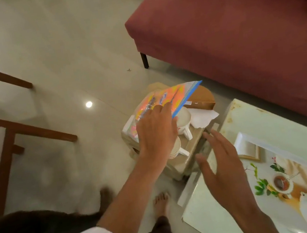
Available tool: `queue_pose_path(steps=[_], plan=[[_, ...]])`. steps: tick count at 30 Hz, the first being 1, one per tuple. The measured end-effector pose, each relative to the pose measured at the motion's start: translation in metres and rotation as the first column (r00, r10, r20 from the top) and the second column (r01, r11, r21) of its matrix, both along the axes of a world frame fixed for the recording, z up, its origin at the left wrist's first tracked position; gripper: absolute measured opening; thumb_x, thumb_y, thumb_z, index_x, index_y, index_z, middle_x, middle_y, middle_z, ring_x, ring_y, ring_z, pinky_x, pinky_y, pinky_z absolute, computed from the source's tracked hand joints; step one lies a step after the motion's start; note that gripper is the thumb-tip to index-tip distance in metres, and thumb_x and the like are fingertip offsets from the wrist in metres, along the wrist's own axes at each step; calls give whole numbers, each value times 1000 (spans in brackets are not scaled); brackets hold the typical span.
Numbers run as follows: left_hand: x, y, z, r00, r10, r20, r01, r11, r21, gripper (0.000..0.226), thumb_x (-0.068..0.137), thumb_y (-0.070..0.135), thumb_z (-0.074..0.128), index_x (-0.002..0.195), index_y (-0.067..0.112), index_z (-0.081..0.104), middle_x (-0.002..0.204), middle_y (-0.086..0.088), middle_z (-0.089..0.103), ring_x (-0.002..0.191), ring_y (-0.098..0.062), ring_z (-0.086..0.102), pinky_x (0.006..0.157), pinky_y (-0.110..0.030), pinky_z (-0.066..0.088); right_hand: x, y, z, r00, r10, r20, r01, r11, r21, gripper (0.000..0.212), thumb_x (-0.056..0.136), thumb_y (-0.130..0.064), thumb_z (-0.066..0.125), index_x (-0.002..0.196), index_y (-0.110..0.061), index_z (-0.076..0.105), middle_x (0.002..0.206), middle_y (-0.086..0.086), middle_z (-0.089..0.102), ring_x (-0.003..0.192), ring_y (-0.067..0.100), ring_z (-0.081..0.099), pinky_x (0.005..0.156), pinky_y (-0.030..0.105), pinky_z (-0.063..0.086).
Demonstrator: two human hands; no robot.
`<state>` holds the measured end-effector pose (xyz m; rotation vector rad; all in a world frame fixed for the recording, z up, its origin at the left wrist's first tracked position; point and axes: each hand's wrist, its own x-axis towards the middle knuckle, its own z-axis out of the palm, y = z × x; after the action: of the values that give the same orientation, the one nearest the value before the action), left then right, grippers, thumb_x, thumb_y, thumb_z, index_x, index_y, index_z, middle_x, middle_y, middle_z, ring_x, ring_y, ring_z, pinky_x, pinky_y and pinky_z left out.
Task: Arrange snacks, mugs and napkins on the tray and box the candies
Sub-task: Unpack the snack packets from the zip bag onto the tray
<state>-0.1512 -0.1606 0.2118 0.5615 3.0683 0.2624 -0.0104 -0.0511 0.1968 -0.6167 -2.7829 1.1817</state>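
Observation:
My left hand (157, 133) grips an orange and yellow snack bag (168, 99) with a blue zip edge, lifted and tilted above a low stool (191, 150). On the stool sit two white mugs, one (184, 120) further back and one (177, 148) partly hidden under my hand, beside a white napkin (203, 117) and a brown cardboard box (200, 97). My right hand (221, 166) hovers open above the edge of the white tray (264, 119), which has a tea-set picture and lies on the table at the right.
A maroon sofa (234, 24) fills the upper right. Wooden chair legs (21, 132) stand at the left on the pale tiled floor. My bare foot (161, 203) is below the stool. A dark animal shape (36, 231) is at the lower left.

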Motion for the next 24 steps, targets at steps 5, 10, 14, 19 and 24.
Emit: queue_pose_path(steps=[5, 10, 14, 19, 24], plan=[[-38, -13, -11, 992, 34, 118, -35, 999, 5, 7, 93, 21, 65, 95, 21, 71, 87, -9, 72, 83, -37, 68, 59, -34, 35, -36, -20, -7, 997, 48, 52, -50, 998, 26, 57, 96, -30, 60, 149, -25, 37, 160, -8, 27, 148, 6, 18, 103, 0, 7], [-71, -24, 11, 933, 55, 356, -199, 903, 381, 17, 91, 18, 71, 104, 17, 80, 104, -3, 80, 97, -20, 74, 90, -32, 53, -48, -21, -1, 997, -48, 53, 52, 996, -78, 52, 96, -31, 61, 145, -24, 43, 156, -6, 36, 145, 11, 30, 115, 25, 26], [-78, -23, 75, 911, 68, 407, -343, 673, 655, 11, 83, 17, 80, 94, 21, 80, 88, 2, 80, 79, -6, 75, 85, -30, 61, -43, -15, 25, 985, -172, -2, 166, 956, -242, 47, 95, -39, 59, 139, -30, 49, 144, -21, 45, 135, 2, 42, 108, 40, 45], [-12, -4, 145, 853, -264, 449, -256, 538, 803, 12, 68, 31, 85, 78, 27, 80, 74, 11, 79, 68, -3, 75, 59, -18, 59, -1, 0, 77, 907, -408, -101, 289, 779, -556, 33, 94, -52, 56, 125, -41, 60, 124, -26, 64, 118, -4, 59, 86, 14, 53], [88, 57, 121, 731, -317, 605, -353, 583, 732, 19, 63, 34, 87, 79, 26, 82, 72, 15, 78, 65, 2, 74, 54, -9, 52, 58, 30, 105, 851, -520, -75, 263, 545, -796, 30, 90, -50, 58, 115, -37, 70, 118, -15, 71, 110, 3, 67, 82, 16, 55]])
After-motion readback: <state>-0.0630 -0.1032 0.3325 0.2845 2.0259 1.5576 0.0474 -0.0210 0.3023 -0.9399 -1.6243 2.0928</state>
